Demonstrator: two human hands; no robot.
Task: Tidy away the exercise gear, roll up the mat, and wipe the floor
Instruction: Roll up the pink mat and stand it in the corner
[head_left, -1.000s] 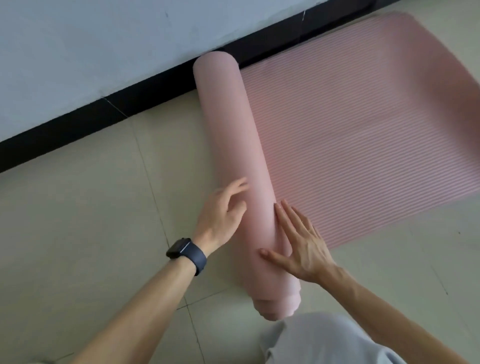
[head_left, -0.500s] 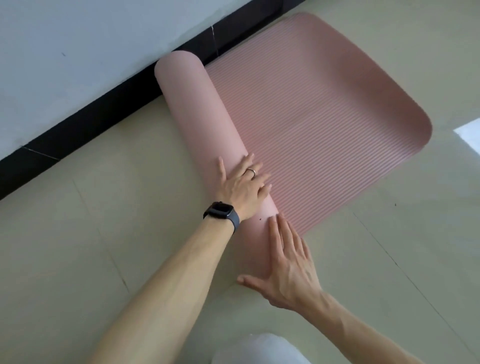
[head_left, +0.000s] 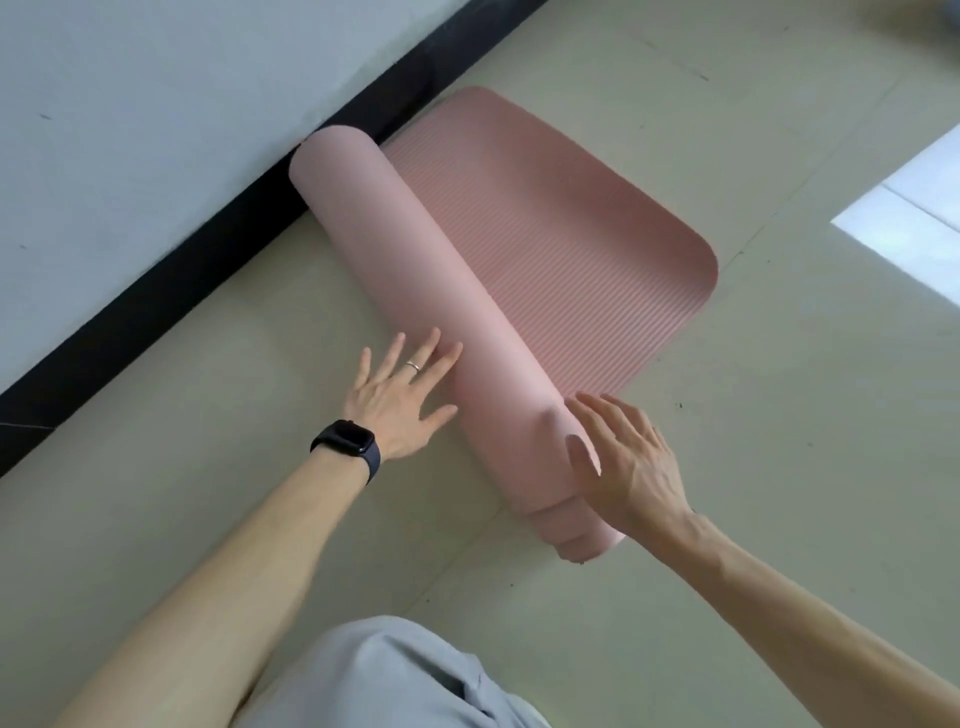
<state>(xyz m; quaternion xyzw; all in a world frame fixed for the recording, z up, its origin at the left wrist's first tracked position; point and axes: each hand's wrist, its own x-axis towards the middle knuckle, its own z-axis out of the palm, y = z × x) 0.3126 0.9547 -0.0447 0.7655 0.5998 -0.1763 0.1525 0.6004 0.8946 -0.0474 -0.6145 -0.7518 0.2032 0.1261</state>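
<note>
Pink foam makes up the mat (head_left: 561, 249), thick, ribbed on its upper face and plainly soft. It looks light and springy, so the roll (head_left: 441, 322) will likely try to loosen if pressure comes off it. The roll lies slantwise on the tiled floor (head_left: 753, 493), its far end just beside the black skirting board (head_left: 208, 270) under the white wall (head_left: 156, 104), its near end stepped a little where the inner turns poke out. A short flat stretch remains unrolled to the right of it.

The left hand (head_left: 400, 400) is released, fingers spread and straight, its tips touching the roll's left flank; a dark watch (head_left: 345, 439) sits on that wrist. The right hand (head_left: 628, 462) is also relaxed and unclenched, lying against the near end of the roll, grasping nothing. Flat palms on top, spread along its length, seem the best hold, since pinching would dent the foam.

Ahead, the skirting may catch the far end. A grey-trousered knee (head_left: 395, 675) sits close below, and a bright patch of light (head_left: 914, 218) lies well apart.
</note>
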